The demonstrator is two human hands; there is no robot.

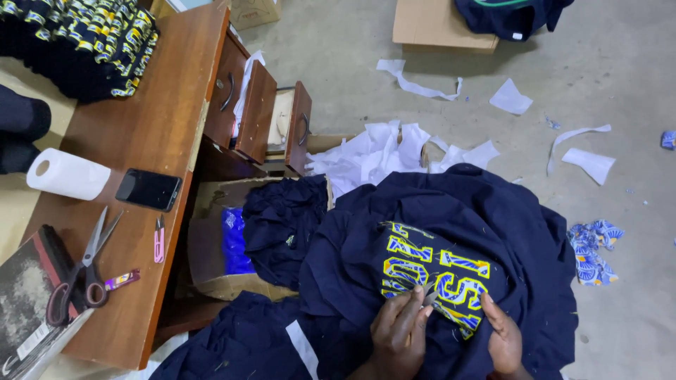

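Note:
A dark navy garment (436, 211) lies heaped on my lap, with blue-and-yellow patterned appliqué letters (451, 274) sewn on its front. My left hand (400, 329) pinches a small metal tool, seemingly snips or a thread cutter (427, 294), at the lower edge of the letters. Its fingers are closed around it. My right hand (504, 339) presses on the fabric just right of the letters and holds the cloth taut with its fingers curled on it.
A wooden desk (141, 141) at left holds scissors (84, 267), a black phone (148, 189), a paper roll (67, 174), a pink cutter (159, 239) and stacked navy garments (77, 42). Its drawers (253, 112) stand open. White paper scraps (394, 151) and a cardboard box (211, 253) lie on the concrete floor.

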